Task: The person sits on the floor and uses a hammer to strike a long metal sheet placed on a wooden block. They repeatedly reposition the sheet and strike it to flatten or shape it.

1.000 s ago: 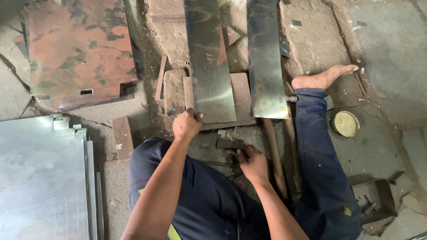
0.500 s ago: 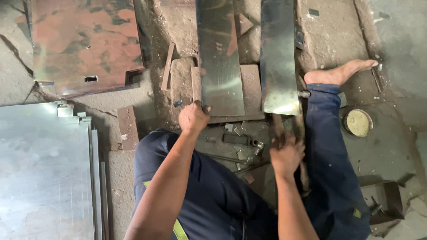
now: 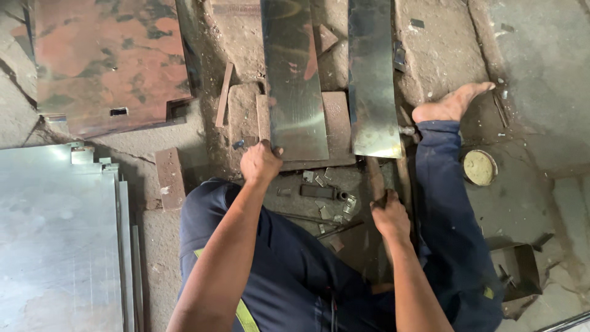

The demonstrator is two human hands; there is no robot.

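Left hand [image 3: 260,161] grips metal strip [image 3: 294,80]; right hand [image 3: 389,215] clasps hammer handle [image 3: 376,178].

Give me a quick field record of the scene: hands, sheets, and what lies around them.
left hand: grips the near edge of the left metal strip
right hand: closed on a wooden handle, tool head hidden
right metal strip: lies beside the left one, apart from it
block: flat, under the strips' near ends
bare foot: on the ground right of the strips
rusty sheet: upper left
shiny sheet stack: lower left
round tin: right of the leg
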